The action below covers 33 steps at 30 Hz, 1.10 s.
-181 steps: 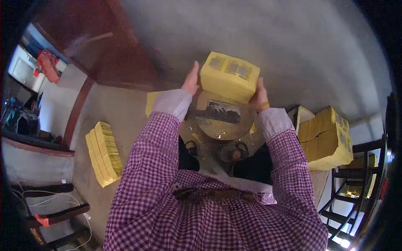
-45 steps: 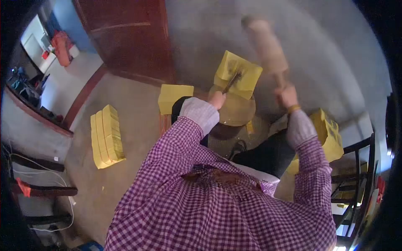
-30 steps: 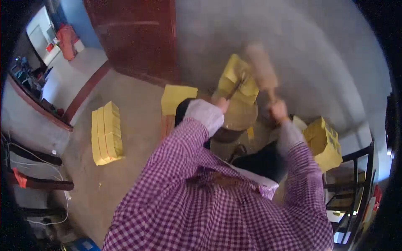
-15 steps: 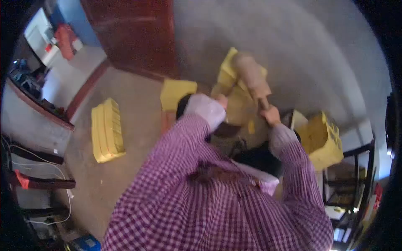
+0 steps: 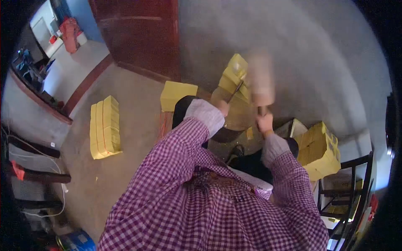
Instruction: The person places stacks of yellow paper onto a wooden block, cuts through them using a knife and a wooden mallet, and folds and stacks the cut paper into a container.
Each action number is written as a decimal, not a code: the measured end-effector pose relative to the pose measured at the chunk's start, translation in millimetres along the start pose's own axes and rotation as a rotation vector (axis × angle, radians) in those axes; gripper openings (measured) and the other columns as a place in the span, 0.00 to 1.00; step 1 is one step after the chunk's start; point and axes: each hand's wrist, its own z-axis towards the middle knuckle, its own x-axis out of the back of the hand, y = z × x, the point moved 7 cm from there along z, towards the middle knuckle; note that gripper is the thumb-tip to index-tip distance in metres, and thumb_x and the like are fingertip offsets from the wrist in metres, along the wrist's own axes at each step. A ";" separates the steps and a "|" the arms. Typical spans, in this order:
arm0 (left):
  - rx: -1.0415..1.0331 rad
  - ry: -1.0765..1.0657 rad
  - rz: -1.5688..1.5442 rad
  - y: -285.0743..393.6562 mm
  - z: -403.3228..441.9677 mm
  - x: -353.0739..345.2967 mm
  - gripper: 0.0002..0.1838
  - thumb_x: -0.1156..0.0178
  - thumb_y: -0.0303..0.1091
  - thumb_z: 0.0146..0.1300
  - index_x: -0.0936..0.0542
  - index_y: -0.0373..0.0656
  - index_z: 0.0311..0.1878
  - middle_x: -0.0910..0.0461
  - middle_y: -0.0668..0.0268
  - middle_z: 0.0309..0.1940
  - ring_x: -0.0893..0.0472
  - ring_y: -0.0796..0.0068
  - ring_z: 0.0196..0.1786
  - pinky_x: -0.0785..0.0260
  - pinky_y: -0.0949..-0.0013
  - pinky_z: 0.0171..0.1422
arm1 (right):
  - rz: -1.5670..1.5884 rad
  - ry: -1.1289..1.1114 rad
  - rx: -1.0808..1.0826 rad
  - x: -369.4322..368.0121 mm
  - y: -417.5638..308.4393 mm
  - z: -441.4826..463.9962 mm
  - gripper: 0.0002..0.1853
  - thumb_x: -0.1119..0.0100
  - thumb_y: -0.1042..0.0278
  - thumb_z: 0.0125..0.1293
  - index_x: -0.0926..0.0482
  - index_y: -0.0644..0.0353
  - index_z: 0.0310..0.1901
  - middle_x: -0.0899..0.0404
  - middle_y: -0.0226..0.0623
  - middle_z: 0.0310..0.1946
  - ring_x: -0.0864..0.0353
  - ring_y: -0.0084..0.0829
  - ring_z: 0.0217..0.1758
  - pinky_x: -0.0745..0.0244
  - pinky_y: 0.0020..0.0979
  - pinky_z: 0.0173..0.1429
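Observation:
My right hand (image 5: pixel 264 122) is closed round the handle of a wooden mallet (image 5: pixel 262 81), whose thick pale head is blurred by motion. My left hand (image 5: pixel 222 108) grips a thin dark metal rod that looks like a punch or chisel (image 5: pixel 236 90). The rod's far end reaches a yellow paper stack (image 5: pixel 229 83); whether it touches is unclear. Under that stack sits a round wooden block (image 5: pixel 234 108), partly hidden by my left hand. The mallet head is to the right of the rod and apart from it. A small yellow scrap (image 5: pixel 249 133) lies by the block.
A tied yellow bundle (image 5: pixel 104 127) lies on the floor at left. Another yellow block (image 5: pixel 178 95) stands beyond my left knee. At right are a large yellow bundle (image 5: pixel 320 150) and a dark chair frame (image 5: pixel 347 188). A grey wall (image 5: pixel 301 50) and red door (image 5: pixel 138 37) stand ahead.
The mallet has swung from a leftward tilt over the yellow stack to nearly straight, farther right. My left hand stays in about the same place, and the rod now shows more clearly.

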 end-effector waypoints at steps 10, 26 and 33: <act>0.103 -0.190 -0.331 -4.3 -4.0 -2.9 0.31 0.57 0.51 0.63 0.27 0.26 0.48 0.27 0.41 0.48 0.25 0.45 0.50 0.34 0.55 0.53 | 0.216 -0.017 0.002 141.5 -177.0 90.4 0.09 0.38 0.67 0.48 0.27 0.62 0.26 0.30 0.29 0.13 0.32 0.21 0.12 0.40 0.25 0.15; 0.095 -0.141 -0.262 -42.4 82.9 -94.9 0.18 0.53 0.36 0.60 0.23 0.31 0.44 0.25 0.42 0.46 0.25 0.45 0.50 0.34 0.50 0.53 | 0.663 -0.212 -0.387 76.5 -72.2 45.2 0.09 0.42 0.67 0.49 0.26 0.63 0.21 0.29 0.34 0.11 0.30 0.24 0.11 0.38 0.25 0.15; 0.009 -0.122 -0.205 -6.6 2.2 -9.1 0.25 0.62 0.46 0.66 0.26 0.32 0.49 0.28 0.43 0.51 0.29 0.44 0.53 0.39 0.49 0.58 | 0.444 0.036 -0.090 29.0 -56.2 24.5 0.09 0.42 0.70 0.44 0.26 0.68 0.26 0.24 0.40 0.18 0.26 0.29 0.15 0.32 0.32 0.20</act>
